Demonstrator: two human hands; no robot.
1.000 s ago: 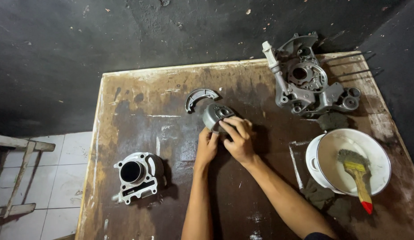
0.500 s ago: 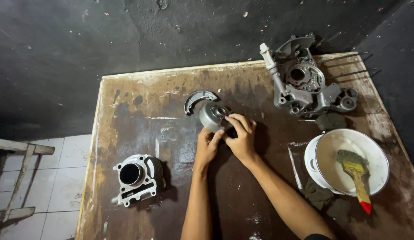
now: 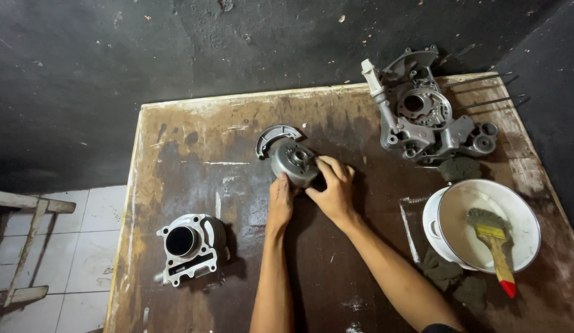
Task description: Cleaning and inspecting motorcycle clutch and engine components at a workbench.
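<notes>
A round grey metal drum part sits tilted on the worn wooden table, and both hands hold it. My left hand grips its near left side. My right hand wraps its right side with fingers curled over the rim. Just behind the drum lies a curved grey brake shoe, touching or nearly touching it.
A grey engine cylinder stands at the near left. A large crankcase casting lies at the far right. A white bowl holds a dirty paintbrush, with dark rags beside it. A wooden ladder stands on the tiled floor at left.
The two hands have turned and tilted the drum part slightly while keeping hold of it. The other parts have stayed put.
</notes>
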